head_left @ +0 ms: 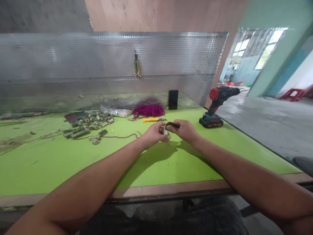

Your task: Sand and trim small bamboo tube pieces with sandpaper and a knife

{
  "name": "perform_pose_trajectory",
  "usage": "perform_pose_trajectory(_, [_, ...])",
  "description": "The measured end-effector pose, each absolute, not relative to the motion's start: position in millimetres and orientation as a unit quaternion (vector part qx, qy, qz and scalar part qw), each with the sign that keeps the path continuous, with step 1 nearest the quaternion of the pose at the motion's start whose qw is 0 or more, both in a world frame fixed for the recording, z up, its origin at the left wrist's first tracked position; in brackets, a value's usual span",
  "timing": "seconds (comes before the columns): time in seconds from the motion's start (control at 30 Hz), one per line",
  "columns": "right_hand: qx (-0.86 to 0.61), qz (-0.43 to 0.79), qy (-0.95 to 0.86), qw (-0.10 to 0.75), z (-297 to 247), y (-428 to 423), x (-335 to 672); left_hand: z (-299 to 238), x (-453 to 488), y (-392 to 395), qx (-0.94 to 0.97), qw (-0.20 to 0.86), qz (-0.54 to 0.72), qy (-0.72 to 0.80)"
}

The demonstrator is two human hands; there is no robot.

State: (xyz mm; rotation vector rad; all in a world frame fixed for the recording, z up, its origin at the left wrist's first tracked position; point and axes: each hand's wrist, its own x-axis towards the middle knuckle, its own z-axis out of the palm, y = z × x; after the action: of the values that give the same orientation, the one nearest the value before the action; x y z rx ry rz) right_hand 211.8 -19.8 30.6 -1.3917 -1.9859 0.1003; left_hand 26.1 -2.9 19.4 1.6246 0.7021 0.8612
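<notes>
Pale green wall [264,70] at far right, beside a smooth grey floor [269,124] and a bright window [263,58]. Lime-green table [36,178] across the near scene, edged in brown, with dark specks between the forearms. Perforated metal screen [73,62] upright along the far side, with reddish board [171,16] above. Red stool [292,94] on the floor, far right.

Heap of cut stalk pieces [93,122] on the table's left half; red-and-black cordless drill [216,106] upright on its battery at right. Left hand [156,132] and right hand [184,129] close together near the middle, both with grip closed. Magenta fibres [149,111] just beyond, between a clear bag [117,112] on the left and a dark phone [173,100] on the right, upright against the screen. Small figure of stalk pieces [136,66] hanging above. Yellow knife [154,119] near the left fingers; thin reddish cord [119,136] farther left. Short pale tube [166,131] in the left grip, just above the table; curved dark strip [173,124] in the right grip, over the tube's upper end.

Several fingertips hidden behind tube and strip; contact between these too blurred to confirm. Bag's contents hard to make out. Forearms and a dark rounded object [303,164] at right cut off by the frame.
</notes>
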Motion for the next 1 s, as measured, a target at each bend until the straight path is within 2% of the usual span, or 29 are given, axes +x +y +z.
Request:
perform_pose_trajectory(0.33, [-0.513, 0.055, -0.790, 0.331, 30.4, -22.1, 209.1, 17.0, 26.8, -1.3, 0.669, 0.597, 0.355, 0.264])
perform_pose_trajectory(0.47, [-0.542, 0.029, -0.765, 0.347, 30.7, -21.9, 209.5, 16.8, 26.5, -0.7, 0.675, 0.582, 0.360, 0.277])
perform_pose_trajectory(0.6, [-0.520, 0.048, -0.786, 0.330, 30.2, -21.3, 209.9, 16.5, 25.7, -0.7, 0.672, 0.584, 0.359, 0.279])
perform_pose_trajectory(1.0, [-0.517, 0.048, -0.776, 0.358, 27.7, -18.2, 211.9, 19.7, 28.3, -5.3, 0.676, 0.587, 0.356, 0.268])
